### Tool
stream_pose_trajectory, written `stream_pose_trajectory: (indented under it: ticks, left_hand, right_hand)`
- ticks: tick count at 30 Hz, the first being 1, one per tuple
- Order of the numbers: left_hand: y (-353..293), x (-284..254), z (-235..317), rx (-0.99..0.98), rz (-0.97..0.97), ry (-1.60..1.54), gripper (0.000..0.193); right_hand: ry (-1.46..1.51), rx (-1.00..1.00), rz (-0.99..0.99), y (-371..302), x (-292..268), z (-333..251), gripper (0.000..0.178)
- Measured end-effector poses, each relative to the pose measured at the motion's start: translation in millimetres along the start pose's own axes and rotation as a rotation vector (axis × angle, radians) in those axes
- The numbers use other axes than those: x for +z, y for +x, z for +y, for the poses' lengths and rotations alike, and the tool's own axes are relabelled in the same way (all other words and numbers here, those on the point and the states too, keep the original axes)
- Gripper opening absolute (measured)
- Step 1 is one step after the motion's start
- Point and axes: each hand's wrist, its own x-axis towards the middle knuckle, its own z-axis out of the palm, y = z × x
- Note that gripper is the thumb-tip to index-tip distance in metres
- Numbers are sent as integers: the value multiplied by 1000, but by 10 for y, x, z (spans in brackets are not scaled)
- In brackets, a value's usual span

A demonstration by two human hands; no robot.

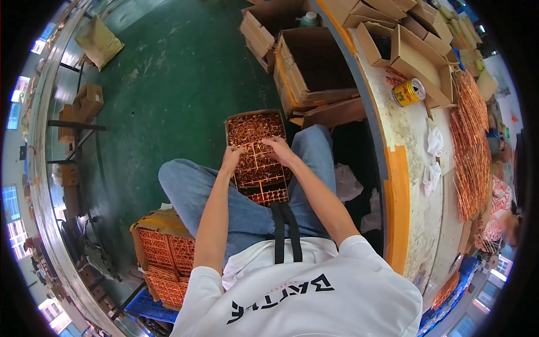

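Between my knees stands an open carton [227, 130] filled with small, loose, copper-coloured ring-like pieces [255, 124]. Over it I hold a copper-coloured lattice frame [269, 196], its lower end reaching back toward my lap. My left hand [232, 158] is closed on the frame's left side, thumb pointing inward. On the opposite side my right hand [278, 150] grips the frame near its upper part, fingers bent over the bars. Exactly which bars the fingertips press is too small to make out.
Left of me, a carton [147, 223] holds stacked copper-coloured lattice frames [163, 250]. A large open box [289, 73] stands ahead right. Along my right runs a worktable [412, 236] with a yellow can [408, 92], cardboard trays [421, 64] and heaped copper-coloured strips [470, 146]. A person [499, 216] is beyond it.
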Motion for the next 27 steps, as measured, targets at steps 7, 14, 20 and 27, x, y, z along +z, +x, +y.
stream_pose_trajectory:
  ticks: [7, 14, 20, 27]
  left_hand:
    - [-160, -28, 126, 1, -152, -371, 33]
    - [-150, 79, 53, 95, -17, -311, 18]
    - [-57, 86, -86, 87, 91, -217, 23]
    - [34, 92, -151, 9, 92, -284, 31]
  right_hand:
    - [-8, -13, -29, -74, -5, -82, 22]
    - [-56, 19, -146, -84, 31, -113, 27]
    - [-17, 45, -104, -4, 95, -114, 19]
    - [-30, 90, 2, 130, 65, -20, 13]
